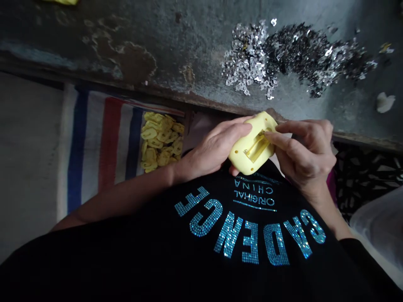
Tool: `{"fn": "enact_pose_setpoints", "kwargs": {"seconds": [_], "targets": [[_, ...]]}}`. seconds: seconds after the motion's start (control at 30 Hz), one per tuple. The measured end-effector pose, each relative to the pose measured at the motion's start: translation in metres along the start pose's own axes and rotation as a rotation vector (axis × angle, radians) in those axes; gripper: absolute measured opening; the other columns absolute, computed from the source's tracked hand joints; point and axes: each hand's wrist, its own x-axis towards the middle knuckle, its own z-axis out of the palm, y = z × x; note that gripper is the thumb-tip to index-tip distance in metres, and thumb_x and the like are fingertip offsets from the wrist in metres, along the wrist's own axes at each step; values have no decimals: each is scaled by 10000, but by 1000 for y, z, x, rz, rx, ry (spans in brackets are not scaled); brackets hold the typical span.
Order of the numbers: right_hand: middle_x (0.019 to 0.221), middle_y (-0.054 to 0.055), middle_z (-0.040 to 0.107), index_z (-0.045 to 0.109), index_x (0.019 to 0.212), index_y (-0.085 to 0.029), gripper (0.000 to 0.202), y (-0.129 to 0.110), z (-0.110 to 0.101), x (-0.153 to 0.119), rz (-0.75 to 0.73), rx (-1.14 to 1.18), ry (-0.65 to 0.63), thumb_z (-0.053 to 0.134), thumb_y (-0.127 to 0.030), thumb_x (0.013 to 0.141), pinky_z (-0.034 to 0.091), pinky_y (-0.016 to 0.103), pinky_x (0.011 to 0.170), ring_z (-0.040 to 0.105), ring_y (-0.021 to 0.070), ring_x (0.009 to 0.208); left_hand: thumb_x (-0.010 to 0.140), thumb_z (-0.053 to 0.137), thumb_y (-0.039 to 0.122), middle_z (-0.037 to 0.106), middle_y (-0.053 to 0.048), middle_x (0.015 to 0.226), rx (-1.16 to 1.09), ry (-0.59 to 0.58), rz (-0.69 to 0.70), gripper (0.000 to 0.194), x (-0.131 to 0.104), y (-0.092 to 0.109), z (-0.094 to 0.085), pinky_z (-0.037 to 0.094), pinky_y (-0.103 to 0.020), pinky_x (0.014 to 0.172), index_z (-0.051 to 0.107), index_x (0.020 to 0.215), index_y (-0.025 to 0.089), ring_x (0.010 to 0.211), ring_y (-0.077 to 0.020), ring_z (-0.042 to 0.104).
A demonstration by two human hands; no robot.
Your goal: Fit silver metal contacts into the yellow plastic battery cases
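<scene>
My left hand [217, 144] is closed around a pale yellow plastic casing [241, 153], its thumb lying on the upper face. That face carries an open rectangular battery slot [256, 147] and small round holes near the corners. A bit of metal glints inside the slot at each end. At the slot's far end, the fingertips of my right hand [304, 153] press in, bent and close together. Whatever they may pinch is too small and too covered to make out.
On the dark, worn metal bench [189, 46] lies a heap of small shiny metal contact plates [252, 58]. A whitish lump [384, 102] sits at the right. Below the bench edge, a striped woven sack [108, 138] stands beside a pile of yellow plastic parts [160, 140].
</scene>
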Motion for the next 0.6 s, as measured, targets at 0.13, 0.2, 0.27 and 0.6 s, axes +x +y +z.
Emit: {"fn": "enact_pose_setpoints", "kwargs": {"seconds": [0.13,0.2,0.27,0.6], "targets": [[1228,32,839,830,1310,-459,362,-1,-1,-1,-7,44,29,739,-197,1078,608,570,940,767,319,1081,1063,705,508,816,-82,906,52,-52,29,571,-1,-1,-1,445,-252,386,809,1522,185,552,-176,638],[1199,26,839,840,1275,-430,302,1,-2,2,60,156,47,758,-219,1075,629,543,950,774,299,1081,1070,706,522,803,-62,882,77,-82,43,558,-2,-1,-2,451,-240,386,814,1518,206,544,-165,629],[1218,39,835,836,1277,-399,245,7,-4,9,177,288,52,788,-277,1071,645,506,942,779,303,1149,1074,722,538,788,-45,858,105,-81,51,571,-4,-1,-1,444,-228,379,801,1536,212,533,-154,618],[1302,111,801,723,1408,-317,434,21,-4,36,198,392,-248,807,-515,1031,695,475,904,780,307,1089,1062,828,388,870,-89,1278,331,25,232,505,-13,12,9,666,-349,1016,808,1518,173,1262,-325,797]]}}
